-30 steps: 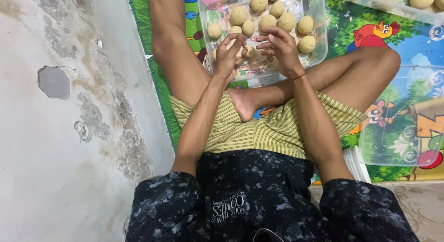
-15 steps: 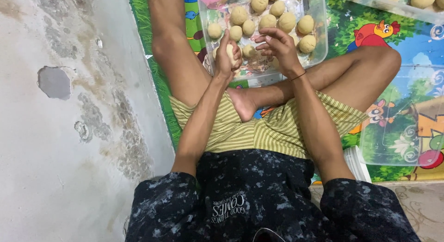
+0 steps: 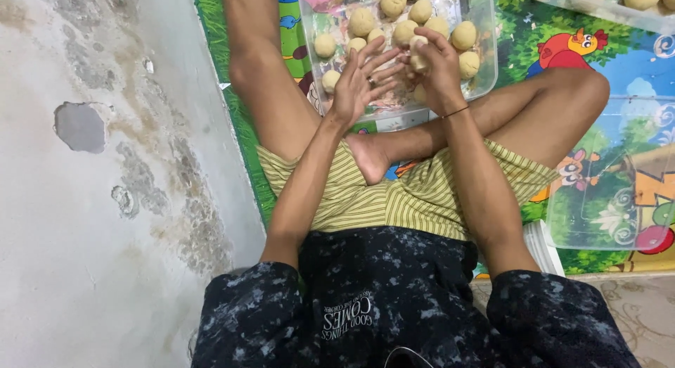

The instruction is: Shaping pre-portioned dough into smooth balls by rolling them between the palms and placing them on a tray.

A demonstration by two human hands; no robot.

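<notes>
Pinching dough piece (image 3: 419,55) in curled right hand (image 3: 437,67) | left hand (image 3: 360,81) open, fingers spread | over clear tray (image 3: 485,72)

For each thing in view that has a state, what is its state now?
Left hand: open, fingers spread, over the tray.
Right hand: closed on a dough piece.
Tray: uncovered, holding many dough balls.
Lid: flat on the mat, empty.
Second tray: holds dough balls, partly out of view.

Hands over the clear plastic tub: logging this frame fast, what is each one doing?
Left hand: open, fingers spread, holding nothing.
Right hand: closed around a small pale round dough ball above the clear plastic tub.
</notes>
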